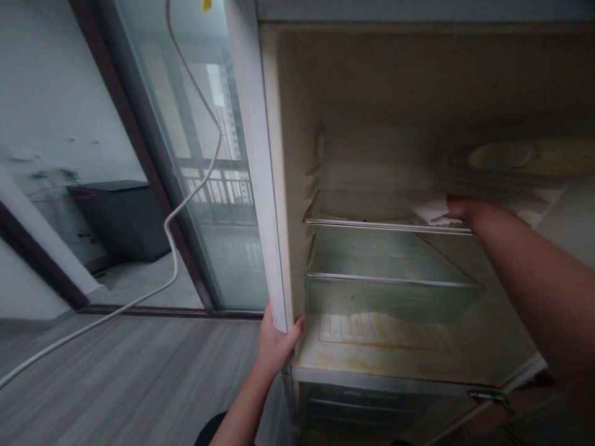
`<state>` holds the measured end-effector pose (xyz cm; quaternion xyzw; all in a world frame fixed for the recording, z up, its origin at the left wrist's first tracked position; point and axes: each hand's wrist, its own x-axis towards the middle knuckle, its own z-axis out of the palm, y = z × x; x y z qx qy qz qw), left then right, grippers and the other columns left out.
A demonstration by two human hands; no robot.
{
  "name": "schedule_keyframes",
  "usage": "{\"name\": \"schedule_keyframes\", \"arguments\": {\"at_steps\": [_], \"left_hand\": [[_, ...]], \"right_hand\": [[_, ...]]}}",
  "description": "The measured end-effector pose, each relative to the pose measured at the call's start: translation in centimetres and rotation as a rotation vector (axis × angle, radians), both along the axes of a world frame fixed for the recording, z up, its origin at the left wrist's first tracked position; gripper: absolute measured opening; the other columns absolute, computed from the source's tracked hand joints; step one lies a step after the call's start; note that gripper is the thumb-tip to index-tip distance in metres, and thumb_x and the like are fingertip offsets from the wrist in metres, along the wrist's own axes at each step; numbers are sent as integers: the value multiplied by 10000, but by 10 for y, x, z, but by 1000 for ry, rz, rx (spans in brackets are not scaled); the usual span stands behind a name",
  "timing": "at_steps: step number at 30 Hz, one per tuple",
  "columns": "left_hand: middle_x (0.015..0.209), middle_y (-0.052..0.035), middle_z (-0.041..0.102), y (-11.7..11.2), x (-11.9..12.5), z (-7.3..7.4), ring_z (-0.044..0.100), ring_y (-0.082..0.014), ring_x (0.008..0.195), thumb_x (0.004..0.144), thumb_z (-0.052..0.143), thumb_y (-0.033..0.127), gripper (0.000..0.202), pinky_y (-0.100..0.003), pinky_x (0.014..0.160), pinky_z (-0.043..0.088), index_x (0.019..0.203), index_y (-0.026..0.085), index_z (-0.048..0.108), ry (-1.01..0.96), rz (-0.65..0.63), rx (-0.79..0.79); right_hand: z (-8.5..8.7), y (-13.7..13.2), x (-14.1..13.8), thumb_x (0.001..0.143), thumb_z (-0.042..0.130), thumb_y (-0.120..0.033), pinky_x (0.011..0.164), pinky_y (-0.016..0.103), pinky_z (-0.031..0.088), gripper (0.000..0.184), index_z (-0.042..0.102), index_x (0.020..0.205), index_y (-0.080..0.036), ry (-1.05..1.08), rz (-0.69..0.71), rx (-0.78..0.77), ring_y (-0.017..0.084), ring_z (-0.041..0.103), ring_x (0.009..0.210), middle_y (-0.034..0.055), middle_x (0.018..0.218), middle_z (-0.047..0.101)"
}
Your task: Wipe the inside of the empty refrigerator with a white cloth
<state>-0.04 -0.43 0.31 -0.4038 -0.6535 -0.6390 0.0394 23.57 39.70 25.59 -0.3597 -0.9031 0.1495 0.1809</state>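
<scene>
An old refrigerator [260,186] stands with its inside exposed. My left hand [277,344] is closed around the left edge of its cabinet, thumb on the inner side. Reaching in from the right, my right hand [461,209] holds a white cloth [428,207], perhaps a paper wipe, against the upper glass shelf [362,214]. Its fingers are partly hidden by the cloth. Below lies a second glass shelf [372,263]. Yellow-brown stains mark the compartment floor [353,359].
A stained lamp housing [506,155] sits inside at the right. Beneath is a dark lower compartment [362,409]. A white cable [174,248] hangs at the left and runs across the wood-look floor [153,371]. Behind it are a sliding glass door [209,248] and a dark grey box-shaped object [123,217].
</scene>
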Motion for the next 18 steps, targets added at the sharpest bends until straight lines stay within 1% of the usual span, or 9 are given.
{"name": "schedule_keyframes", "arguments": {"at_steps": [2,7,10,12,15,18], "left_hand": [[1077,-121,699,0,1,1,684,-294,1028,769,701,417,555,-449,942,549,1239,157,565,-13,0,-3],[1072,-120,693,-1,2,3,679,-287,1010,768,694,426,564,-448,935,550,1242,155,552,-24,-4,-8],[1077,-116,686,-1,1,2,675,-280,1011,781,687,436,573,-442,938,548,1261,157,546,-34,-18,-18],[1092,-115,681,-1,1,0,669,-280,1034,787,687,441,600,-444,957,540,1295,159,537,-34,-20,-16],[1123,-118,676,-1,0,-1,658,-286,1080,790,688,432,615,-451,993,523,1321,164,531,-15,-16,-15],[1114,-115,680,-1,1,1,664,-283,1065,786,688,417,580,-444,981,532,1287,163,543,-5,-18,-10]], "right_hand": [[2,-3,0,511,788,-611,1102,513,434,597,706,974,-244,-21,3,-25,384,655,1039,121,962,751],[3,-8,0,511,794,-606,1009,530,502,603,707,982,-238,-32,-34,-12,383,670,936,126,916,752],[1,-2,0,515,784,-609,1001,501,507,597,704,973,-236,-17,-29,-6,375,663,983,121,925,751],[0,2,0,508,777,-613,1016,480,496,596,700,943,-214,-14,-54,-13,373,652,1022,135,949,746],[1,2,1,521,776,-610,1010,468,493,570,694,901,-192,-54,-94,-28,375,648,1008,161,933,739],[2,-1,1,548,780,-598,1032,466,480,534,699,912,-216,-54,-55,-21,369,656,978,140,880,740]]}}
